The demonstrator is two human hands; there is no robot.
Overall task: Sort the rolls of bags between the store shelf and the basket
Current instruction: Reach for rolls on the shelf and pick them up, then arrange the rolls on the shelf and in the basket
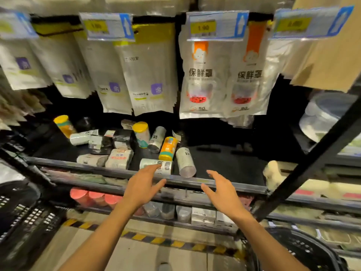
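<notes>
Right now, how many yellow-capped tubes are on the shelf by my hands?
3. One yellow-capped tube sits back left on the shelf, one in the middle, an orange-bodied one nearer the front edge. More may be hidden among the rolls.

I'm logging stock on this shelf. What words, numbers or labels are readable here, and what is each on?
"保鲜罩": on the orange-topped hanging bags.
"50": near the bottom of those same bags.
"1.90": on the yellow price tag above them.
Too blurred to read: the other price tags, the print on the purple-logo pouches, and the labels on the rolls lying on the shelf.
</notes>
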